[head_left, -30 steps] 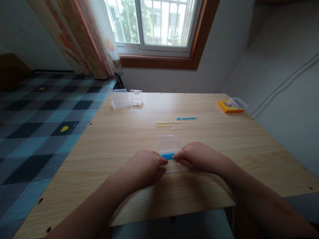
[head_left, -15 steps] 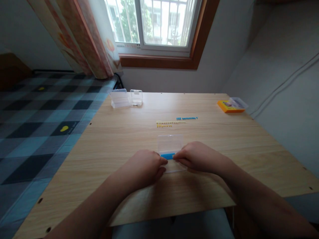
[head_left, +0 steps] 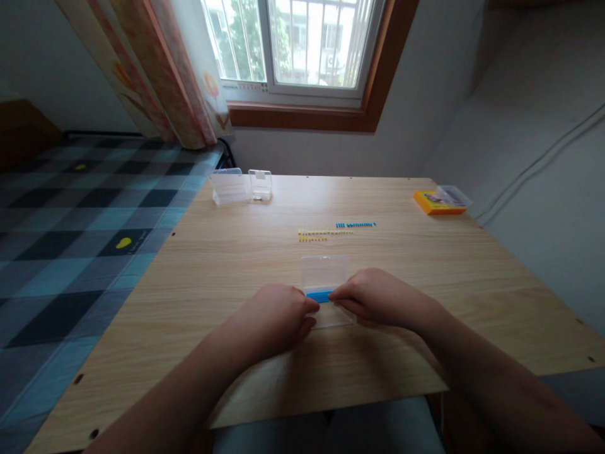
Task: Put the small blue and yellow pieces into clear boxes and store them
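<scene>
A clear plastic box [head_left: 325, 272] lies with its lid raised near the front of the table. Along its hinge side sits a bundle of slim blue sticks [head_left: 318, 296], too small to tell their kind. My left hand [head_left: 283, 315] is closed, with its fingertips at the left end of the blue sticks. At their right end, the curled fingers of my right hand [head_left: 373, 295] press from the other side. Part of the box's near half is hidden under my hands.
Beyond the box lie rows of small yellow pieces [head_left: 312, 239], pale pieces [head_left: 326, 232] and blue pieces [head_left: 360, 225]. Two open clear boxes [head_left: 230, 187] stand at the far left. An orange box [head_left: 435, 203] with a clear lid sits at the far right edge.
The view has shifted very slightly. Both hands keep their place at the blue sticks, and the right fingertips seem to have moved a touch.
</scene>
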`<state>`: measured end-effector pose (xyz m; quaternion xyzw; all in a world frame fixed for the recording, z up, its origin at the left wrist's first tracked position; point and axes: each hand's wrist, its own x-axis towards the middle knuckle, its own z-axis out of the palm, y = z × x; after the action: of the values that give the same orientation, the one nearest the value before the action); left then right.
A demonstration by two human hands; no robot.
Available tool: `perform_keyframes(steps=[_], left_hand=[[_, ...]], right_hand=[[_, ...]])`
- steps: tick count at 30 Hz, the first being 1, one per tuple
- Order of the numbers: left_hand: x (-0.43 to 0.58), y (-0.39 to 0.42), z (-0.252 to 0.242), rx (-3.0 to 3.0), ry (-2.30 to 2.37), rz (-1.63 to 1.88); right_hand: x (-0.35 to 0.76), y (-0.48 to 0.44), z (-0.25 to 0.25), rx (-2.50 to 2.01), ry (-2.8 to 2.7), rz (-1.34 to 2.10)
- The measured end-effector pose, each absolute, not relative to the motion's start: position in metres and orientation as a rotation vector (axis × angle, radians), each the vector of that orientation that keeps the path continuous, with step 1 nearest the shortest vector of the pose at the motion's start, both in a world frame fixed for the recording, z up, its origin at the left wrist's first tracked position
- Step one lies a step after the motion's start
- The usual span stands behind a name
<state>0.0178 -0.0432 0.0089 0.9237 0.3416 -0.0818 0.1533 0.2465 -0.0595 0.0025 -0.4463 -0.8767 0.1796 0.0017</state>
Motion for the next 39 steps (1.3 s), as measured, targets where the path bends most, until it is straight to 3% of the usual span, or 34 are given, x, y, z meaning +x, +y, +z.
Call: perform_keyframes(steps=[14,21,26,29,32,34,39], left_hand=[[0.018,-0.043,0.008,2.664,0.998,-0.277],[0.015,-0.044,0.019,2.651,0.920,-0.195],[-0.001,-0.029,0.027,2.603,0.811,0.091],[-0.009,-0.012,0.022,2.599,0.950,0.493],[-0.012,0.002,0.010,2.509,1.163,0.813],[-0.011,0.009,0.000,2.448,1.238,0.880],[-0.008,0.019,-0.017,2.336,1.350,0.928]], right_hand=[[0.249,-0.060,0.006,-1.405,-2.734,0.633],[0.267,-0.057,0.017,-1.200,-2.571,1.077],[0.292,-0.046,0.022,-0.960,-2.373,1.319],[0.300,-0.035,0.011,-1.110,-2.121,1.065],[0.301,-0.020,-0.011,-1.439,-1.889,0.484],[0.299,-0.009,-0.028,-1.573,-1.797,0.212],[0.296,0.012,-0.061,-1.567,-1.746,-0.022]])
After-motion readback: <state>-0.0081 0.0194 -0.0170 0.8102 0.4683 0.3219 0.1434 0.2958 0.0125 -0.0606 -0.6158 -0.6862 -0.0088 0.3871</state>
